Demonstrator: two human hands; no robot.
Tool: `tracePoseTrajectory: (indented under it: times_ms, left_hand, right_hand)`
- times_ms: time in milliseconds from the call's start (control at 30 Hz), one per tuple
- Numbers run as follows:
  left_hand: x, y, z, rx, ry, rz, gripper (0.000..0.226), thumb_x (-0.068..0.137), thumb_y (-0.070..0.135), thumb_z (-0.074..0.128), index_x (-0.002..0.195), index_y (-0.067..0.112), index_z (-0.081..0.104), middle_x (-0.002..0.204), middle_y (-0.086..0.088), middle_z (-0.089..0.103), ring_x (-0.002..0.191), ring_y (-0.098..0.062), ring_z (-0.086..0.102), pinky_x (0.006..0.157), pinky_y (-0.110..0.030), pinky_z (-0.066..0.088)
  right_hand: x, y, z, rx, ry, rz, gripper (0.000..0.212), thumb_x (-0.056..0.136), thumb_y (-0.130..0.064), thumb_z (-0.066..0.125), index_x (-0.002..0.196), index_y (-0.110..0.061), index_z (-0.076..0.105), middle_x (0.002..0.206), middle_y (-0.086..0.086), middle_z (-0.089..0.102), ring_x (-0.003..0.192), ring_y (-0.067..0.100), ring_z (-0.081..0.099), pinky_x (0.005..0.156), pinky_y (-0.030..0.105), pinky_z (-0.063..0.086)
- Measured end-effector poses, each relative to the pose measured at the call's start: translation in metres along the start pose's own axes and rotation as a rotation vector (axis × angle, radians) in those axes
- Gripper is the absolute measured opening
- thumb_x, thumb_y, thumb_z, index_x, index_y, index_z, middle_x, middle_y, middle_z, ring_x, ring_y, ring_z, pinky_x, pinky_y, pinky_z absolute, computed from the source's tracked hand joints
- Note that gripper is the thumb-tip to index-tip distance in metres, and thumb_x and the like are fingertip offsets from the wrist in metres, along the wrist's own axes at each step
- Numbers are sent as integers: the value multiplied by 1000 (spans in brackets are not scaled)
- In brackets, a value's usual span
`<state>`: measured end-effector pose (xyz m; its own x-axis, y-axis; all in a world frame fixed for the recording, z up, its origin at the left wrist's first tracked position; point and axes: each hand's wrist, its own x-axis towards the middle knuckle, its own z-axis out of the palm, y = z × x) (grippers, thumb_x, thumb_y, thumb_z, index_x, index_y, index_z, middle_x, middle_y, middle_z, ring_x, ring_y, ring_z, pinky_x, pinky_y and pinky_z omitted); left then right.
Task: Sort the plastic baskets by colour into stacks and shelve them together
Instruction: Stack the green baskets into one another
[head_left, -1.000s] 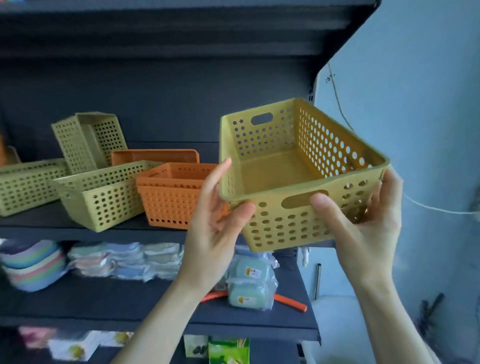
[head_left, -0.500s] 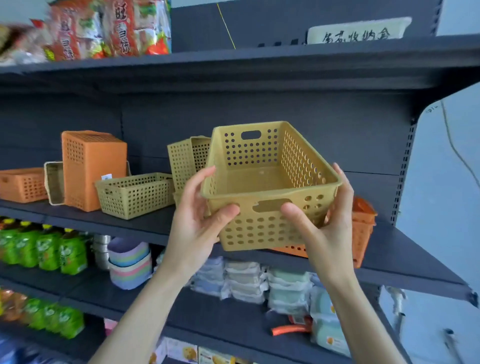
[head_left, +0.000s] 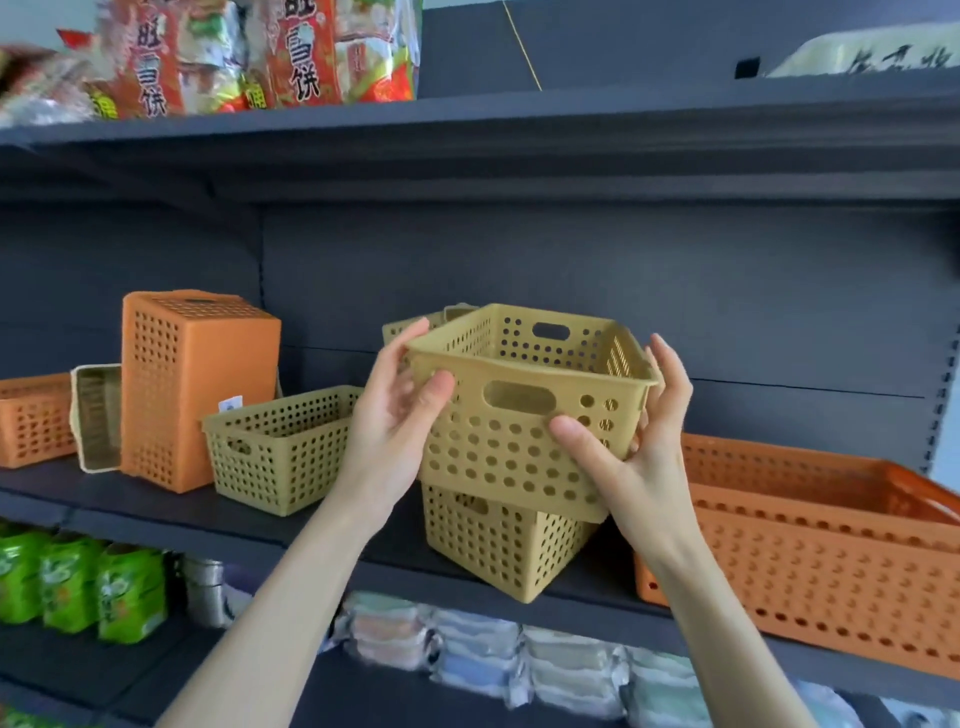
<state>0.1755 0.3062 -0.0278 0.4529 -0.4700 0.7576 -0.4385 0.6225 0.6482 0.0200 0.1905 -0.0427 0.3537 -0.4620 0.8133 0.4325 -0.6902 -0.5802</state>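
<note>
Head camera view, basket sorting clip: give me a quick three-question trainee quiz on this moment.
1. True or false: both hands hold the perforated yellow-olive plastic basket.
2. What sits directly under that held basket?
A. a tall orange plastic basket
B. a smaller yellow-olive perforated basket
C. a bag of snacks
3. Fill in: the tall orange plastic basket at the left stands with its open side facing ____.

Key
1. True: the left hand and right hand each keep a grip on one end.
2. B, the smaller yellow-olive perforated basket on the dark shelf.
3. Down; its closed base is on top.
</note>
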Motion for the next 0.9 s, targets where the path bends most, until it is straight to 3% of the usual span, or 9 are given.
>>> tracePoseTrajectory:
  times_ms: [100,200,300,367,433,500,633,767,900]
  left_hand:
    - [12,-22,-6,-48,-39,-24,55,83,34,54,136,29,40,121,9,63,111,-7,59,91,-26,49]
    - [18,-43,-14,-98,-92,-76,54,84,37,53,136,27,41,119,8,64,109,-7,61,89,-26,51]
    - [19,-68,-26,-121,-191,-143,50,83,34,54,130,20,44,112,11,66,103,-3,62,81,-17,50]
    - [13,-89,-37,-98,-282,-195,48,82,37,55,127,24,44,111,14,65,102,3,61,79,-11,46]
    - [6,-111,-51,-12,-346,-234,46,81,54,57,122,38,44,117,16,60,106,9,55,83,-8,42]
    - [4,-129,-62,122,-384,-229,43,73,71,52,111,50,51,122,14,56,111,8,49,92,-15,39]
    - [7,-140,-74,123,-472,-285,56,65,75,52,111,42,55,124,7,56,106,9,51,79,-6,43]
    - [7,-138,-84,103,-353,-303,58,63,70,62,99,26,59,103,11,68,98,-2,61,90,-32,48]
    - [4,-129,-104,72,-260,-261,48,68,56,72,84,15,53,88,19,69,79,2,63,73,-20,48]
  right_hand:
    - [1,7,9,-70,77,35,83,66,-41,76,134,-36,28,116,-16,60,107,12,63,89,44,54]
    - [1,10,20,-162,171,65,76,64,-45,77,127,-34,34,108,-20,63,103,10,64,87,45,54]
    - [4,11,36,-241,236,92,71,65,-46,78,122,-33,37,104,-21,64,100,7,65,83,44,56]
    - [4,11,48,-302,268,94,69,68,-43,79,121,-30,37,102,-21,64,97,6,65,81,42,57]
    - [3,12,59,-341,297,100,69,66,-41,76,121,-29,36,99,-25,65,95,4,65,79,39,57]
    - [1,13,68,-382,310,100,71,65,-40,76,122,-26,36,95,-19,67,93,1,65,76,32,57]
    - [0,10,82,-466,328,101,73,65,-37,76,124,-23,36,94,-14,65,89,-3,65,70,24,57]
    - [2,9,92,-485,357,93,74,62,-40,78,123,-24,37,95,-14,65,89,2,66,72,32,58]
    - [-1,8,104,-539,371,120,76,60,-48,78,122,-29,37,104,-10,63,94,-13,58,74,17,52]
